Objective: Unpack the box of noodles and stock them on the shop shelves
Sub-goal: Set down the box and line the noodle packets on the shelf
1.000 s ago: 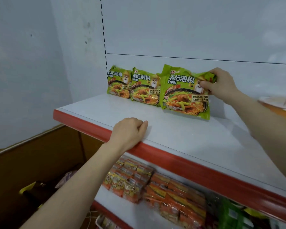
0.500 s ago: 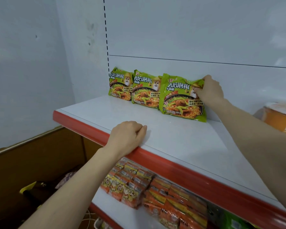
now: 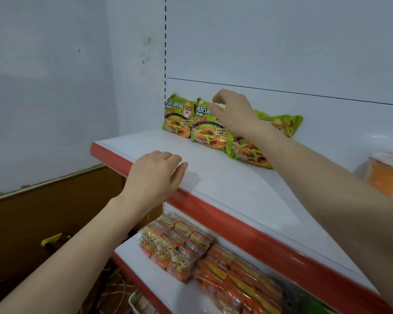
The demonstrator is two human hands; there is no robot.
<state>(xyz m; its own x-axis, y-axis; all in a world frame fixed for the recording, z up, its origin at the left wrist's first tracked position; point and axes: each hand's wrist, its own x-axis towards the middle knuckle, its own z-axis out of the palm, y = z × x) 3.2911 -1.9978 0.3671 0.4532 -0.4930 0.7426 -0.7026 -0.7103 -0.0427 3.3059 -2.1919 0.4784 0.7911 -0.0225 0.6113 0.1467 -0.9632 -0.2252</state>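
Your right fingers (image 3: 217, 102) hook loosely over the top of the middle green packet (image 3: 204, 132), grip unclear, likely to square the row leaning on the back panel (image 3: 338, 123). Your left fingers (image 3: 168, 159), relaxed, steady you on the shelf (image 3: 236, 186).

3 green plastic noodle packets (image 3: 178, 116), upper centre. 1 orange round tub (image 3: 386, 180), right edge. 2 white metal shelves with red front lips: upper shelf (image 3: 236, 184), lower shelf (image 3: 145, 264). Orange-yellow plastic packs (image 3: 179, 250), bottom centre: too blurred to count. 2 hands: left hand (image 3: 154, 173), right hand (image 3: 232, 109).
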